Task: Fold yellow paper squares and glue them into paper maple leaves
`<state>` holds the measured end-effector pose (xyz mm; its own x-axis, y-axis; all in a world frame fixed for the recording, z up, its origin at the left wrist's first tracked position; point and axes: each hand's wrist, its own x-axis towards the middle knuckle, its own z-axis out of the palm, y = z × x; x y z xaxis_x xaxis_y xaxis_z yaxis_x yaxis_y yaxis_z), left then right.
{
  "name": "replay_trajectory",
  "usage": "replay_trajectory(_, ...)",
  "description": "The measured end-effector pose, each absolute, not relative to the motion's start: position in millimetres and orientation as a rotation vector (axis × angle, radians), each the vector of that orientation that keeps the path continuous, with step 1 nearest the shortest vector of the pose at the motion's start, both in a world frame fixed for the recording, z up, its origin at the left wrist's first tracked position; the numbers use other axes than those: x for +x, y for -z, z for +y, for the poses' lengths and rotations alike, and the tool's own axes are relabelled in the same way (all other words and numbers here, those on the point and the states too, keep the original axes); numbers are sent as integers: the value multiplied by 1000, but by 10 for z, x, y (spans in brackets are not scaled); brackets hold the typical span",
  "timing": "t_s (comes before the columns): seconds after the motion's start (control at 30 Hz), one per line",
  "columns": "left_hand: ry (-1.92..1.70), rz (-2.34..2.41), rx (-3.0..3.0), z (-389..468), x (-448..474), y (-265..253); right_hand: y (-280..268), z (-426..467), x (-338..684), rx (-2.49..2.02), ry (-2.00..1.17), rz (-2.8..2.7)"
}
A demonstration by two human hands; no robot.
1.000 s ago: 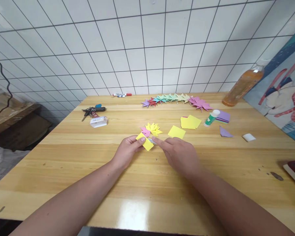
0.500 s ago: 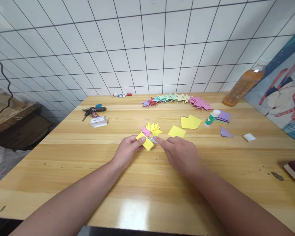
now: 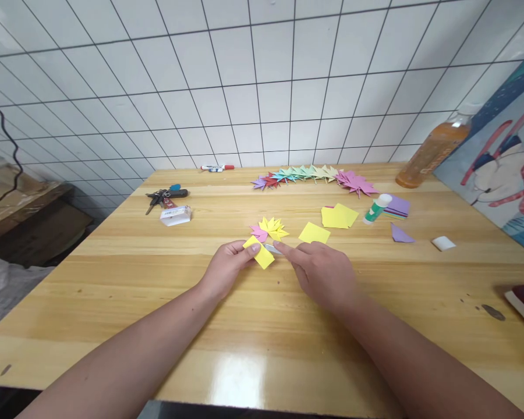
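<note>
My left hand (image 3: 229,265) pinches a folded yellow paper (image 3: 263,258) between thumb and fingers, a little above the wooden table (image 3: 227,331). My right hand (image 3: 321,270) is closed round a knife, its index finger stretched along the top; only the pale metal blade (image 3: 272,249) shows, its tip at the paper's right edge. The handle is hidden in the palm. Just beyond both hands lies a pointed paper fan of yellow (image 3: 272,228) and pink (image 3: 258,234) pieces. Close to my right hand is a flat yellow sheet (image 3: 314,233).
Yellow sheets (image 3: 339,216), a glue stick (image 3: 378,208), coloured papers (image 3: 398,205) and a white cap (image 3: 443,243) lie right. Behind are a folded-paper chain (image 3: 305,173), markers (image 3: 217,168) and a bottle (image 3: 439,148). Keys (image 3: 163,196) and a small box (image 3: 176,216) sit left.
The yellow paper and blade have shifted very slightly toward me and to the right. Both hands keep the same hold.
</note>
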<state>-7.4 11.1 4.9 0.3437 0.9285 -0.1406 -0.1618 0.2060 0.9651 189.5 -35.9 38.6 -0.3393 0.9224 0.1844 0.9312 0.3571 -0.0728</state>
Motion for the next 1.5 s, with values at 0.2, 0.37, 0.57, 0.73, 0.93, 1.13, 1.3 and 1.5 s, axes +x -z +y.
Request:
replay_trajectory(0.2,-883,904,1115,94,-59,-70,-391,-371,1875,-1649,41,-2431)
replay_trajectory(0.37,-911,958,1101,103,-60,-63,-395,-363,1885,-1702,57,-2400)
replay_trajectory(0.57,-876,925,1132,95,-67,-72,-387,-354,1885,-1660,48,-2409)
replay_trajectory(0.73,-844,925,1174,75,-59,-77,-392,-360,1864,-1669,18,-2411)
replay_trajectory(0.93,-838,962,1168,87,-70,-47,-387,-356,1887,-1687,40,-2394)
replay_trajectory(1.13,-800,959,1200,91,-70,-74,-378,-349,1880,-1666,65,-2418)
replay_trajectory(1.3,-803,971,1206,92,-66,-67,-381,-349,1885,-1689,76,-2401)
replay_trajectory(1.5,-801,986,1211,88,-67,-75,-383,-355,1888,-1682,57,-2404)
